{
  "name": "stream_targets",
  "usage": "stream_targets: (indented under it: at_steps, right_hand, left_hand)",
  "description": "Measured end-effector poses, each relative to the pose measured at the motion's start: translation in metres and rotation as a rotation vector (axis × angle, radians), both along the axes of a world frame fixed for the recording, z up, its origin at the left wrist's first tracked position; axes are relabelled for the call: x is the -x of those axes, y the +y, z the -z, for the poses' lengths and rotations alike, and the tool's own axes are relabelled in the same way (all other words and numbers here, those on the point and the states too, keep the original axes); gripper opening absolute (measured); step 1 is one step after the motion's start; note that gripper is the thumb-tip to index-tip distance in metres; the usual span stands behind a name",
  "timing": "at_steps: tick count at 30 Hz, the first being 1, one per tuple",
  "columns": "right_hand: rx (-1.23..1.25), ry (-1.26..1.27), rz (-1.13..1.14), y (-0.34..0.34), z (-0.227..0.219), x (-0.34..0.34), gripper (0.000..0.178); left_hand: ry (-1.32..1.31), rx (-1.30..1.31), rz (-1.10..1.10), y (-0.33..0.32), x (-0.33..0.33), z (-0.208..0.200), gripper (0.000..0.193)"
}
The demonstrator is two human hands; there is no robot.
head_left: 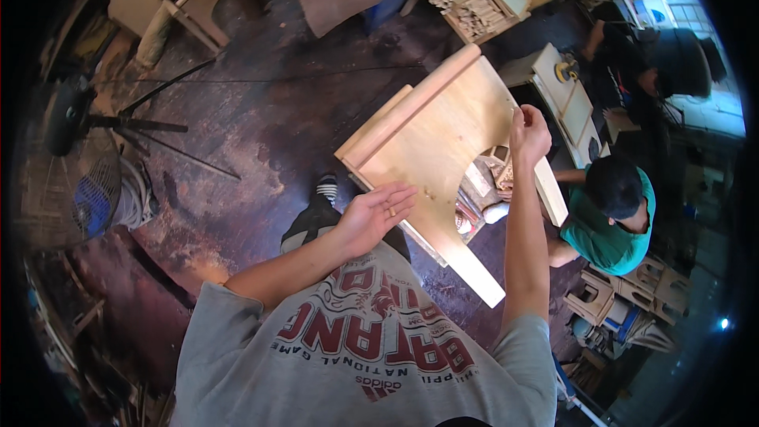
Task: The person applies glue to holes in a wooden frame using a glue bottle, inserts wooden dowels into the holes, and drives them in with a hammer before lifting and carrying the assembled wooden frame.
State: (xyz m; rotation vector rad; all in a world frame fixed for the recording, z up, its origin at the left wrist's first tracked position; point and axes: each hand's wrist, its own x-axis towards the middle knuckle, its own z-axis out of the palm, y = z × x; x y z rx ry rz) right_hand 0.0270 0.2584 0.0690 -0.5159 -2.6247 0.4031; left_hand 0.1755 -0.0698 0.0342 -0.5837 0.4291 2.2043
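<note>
Pale wooden panel assembly (431,142) held up at centre frame, tilted, with a rounded rail along its upper-left edge and a curved cut-out on its right side. It hangs above the dark, stained floor (261,111), clear of any bench.

Left hand (373,217) at lower centre: palm flat, fingers straight and spread, grip wide, pressed against the lower edge of the panel. A ring shows on one finger. Right hand (528,133) right of centre: fingers curled, grip narrow, closed on the panel's edge at the top of the cut-out.

Around it:
- Person's own foot in a striped sock (326,187) on the floor just below the panel's lower-left corner.
- Another person in a green shirt (605,225) crouched at right of frame, close behind the panel's right leg; their arm reaches toward wooden scraps (484,182) seen through the cut-out.
- A further person in dark clothes (664,63) at upper right, beside a pale bench (565,95) carrying a yellow disc-shaped tool (564,71).
- Stack of thin wood strips (462,0) at top centre.
- Standing fan (79,182) at left edge, its stand and cables trailing across the floor.
- Small carved wooden pieces (640,289) at lower right.
</note>
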Motion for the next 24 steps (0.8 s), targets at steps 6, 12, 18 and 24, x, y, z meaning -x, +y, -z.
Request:
stream_targets:
  at_steps: [6,12,18,24]
  right_hand:
    - [0.647,-0.372,-0.710,-0.138,-0.045,-0.105,0.013]
    - [0.543,-0.282,-0.696,-0.169,-0.035,-0.135,0.013]
    - [0.392,-0.266,-0.802,-0.164,-0.040,-0.129,0.012]
    - [0.617,-0.305,-0.616,-0.128,-0.020,-0.100,0.010]
  left_hand:
    - [0.033,-0.006,-0.036,0.000,0.003,-0.002,0.041]
    - [0.092,-0.098,-0.023,0.012,0.001,0.007,0.043]
    - [0.094,-0.032,-0.040,0.013,0.005,-0.001,0.044]
    - [0.078,0.013,-0.057,0.011,0.015,-0.014,0.050]
